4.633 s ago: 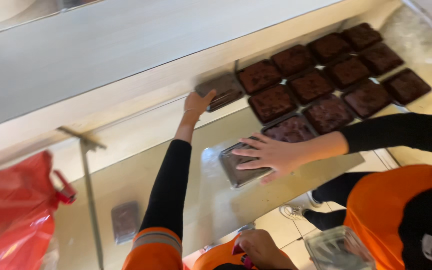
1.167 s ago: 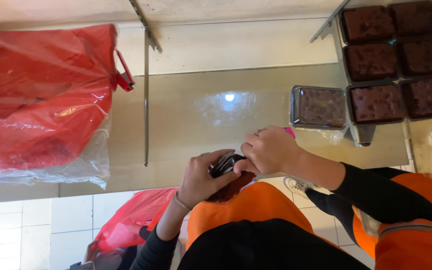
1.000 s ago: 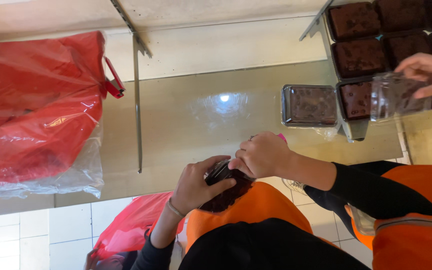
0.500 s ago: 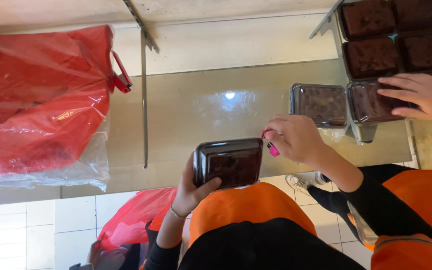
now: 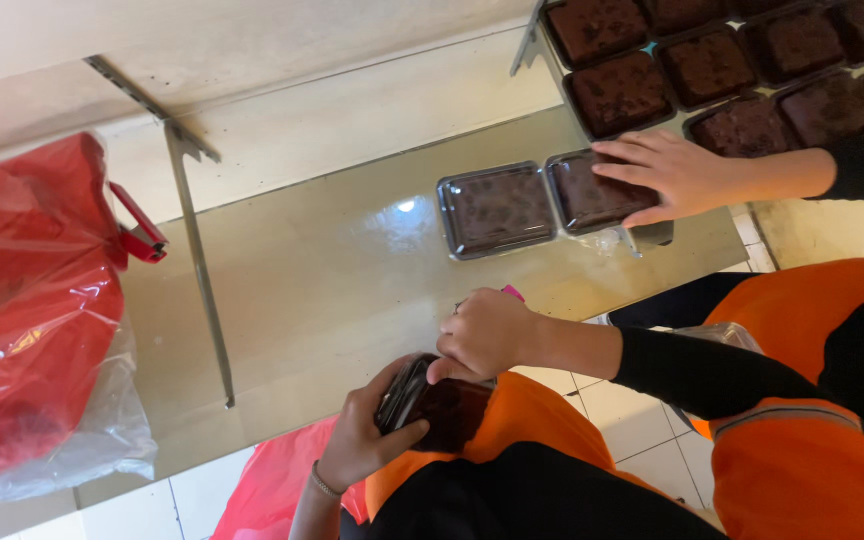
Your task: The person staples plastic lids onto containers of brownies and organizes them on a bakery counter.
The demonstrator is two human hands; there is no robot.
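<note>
Half a second ago the left hand held the lidded brownie container up flat toward the camera; now that clear plastic brownie container (image 5: 434, 408) has dropped low and tilted on edge against the orange apron (image 5: 542, 420). The left hand (image 5: 367, 440) grips it from below, fingers curled round its near side and thumb pressed along the lower edge. The right hand (image 5: 482, 335), earlier lifted clear, now sits on top of the container, loosely fisted, its fingertips pressing the upper rim; a small pink object (image 5: 512, 293) pokes out behind its knuckles, though what it is cannot be told.

Beyond the hands lies the pale glossy worktop (image 5: 312, 290). On it stand two more lidded brownie boxes side by side: the left box (image 5: 495, 209) untouched, the right box (image 5: 584, 190) partly covered by another person's hand (image 5: 664, 174), which lies flat on its lid, reaching in from the right in a black sleeve. Above these, a metal tray of uncovered brownies (image 5: 742, 60) fills the top right corner. A red plastic bag (image 5: 27, 310) rests at the left edge, beside a thin metal bracket (image 5: 197, 260).
</note>
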